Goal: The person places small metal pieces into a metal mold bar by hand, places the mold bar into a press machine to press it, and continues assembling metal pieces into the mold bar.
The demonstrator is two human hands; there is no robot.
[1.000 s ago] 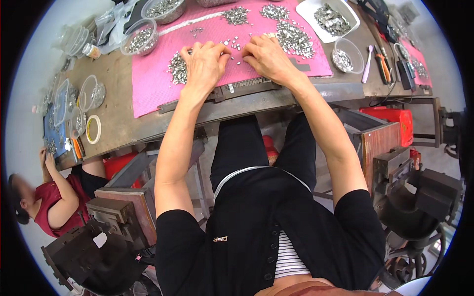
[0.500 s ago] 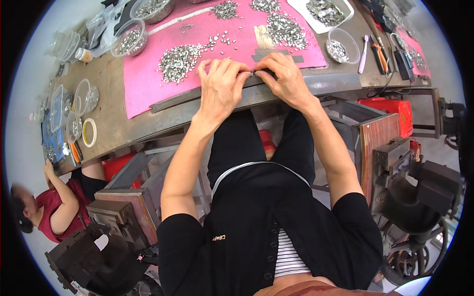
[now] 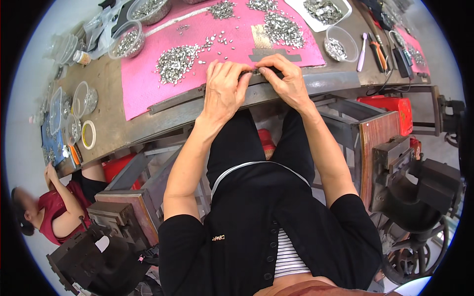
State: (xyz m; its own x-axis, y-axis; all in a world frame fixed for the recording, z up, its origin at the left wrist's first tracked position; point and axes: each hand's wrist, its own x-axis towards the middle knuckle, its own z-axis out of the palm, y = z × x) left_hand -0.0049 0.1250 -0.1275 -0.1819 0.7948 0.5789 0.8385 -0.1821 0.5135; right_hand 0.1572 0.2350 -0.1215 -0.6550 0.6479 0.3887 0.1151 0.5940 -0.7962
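Note:
At the front edge of the pink mat (image 3: 139, 81), my left hand (image 3: 224, 92) and my right hand (image 3: 288, 81) meet with fingertips almost touching. Both are closed in a pinch. A small dark metal piece (image 3: 256, 72) shows between the fingertips; I cannot make out its exact kind or which hand holds it. Behind my left hand lies a pile of small silvery metal parts (image 3: 175, 64), with loose ones scattered beside it. Another pile of metal parts (image 3: 284, 30) lies beyond my right hand. Dark grey strips (image 3: 276, 55) rest on the mat just past my right fingers.
Clear tubs of metal parts stand at left (image 3: 127, 42) and right (image 3: 340, 44), with a white tray (image 3: 340, 19) behind. Orange-handled pliers (image 3: 379, 55) and a tape roll (image 3: 89, 134) lie on the bench. At far left a co-worker in a red top (image 3: 61, 217) sits beside black machinery (image 3: 94, 256).
My hands have shifted only slightly, and the small gap between my fingertips has widened, showing more of the metal piece. The co-worker's hands have moved a little.

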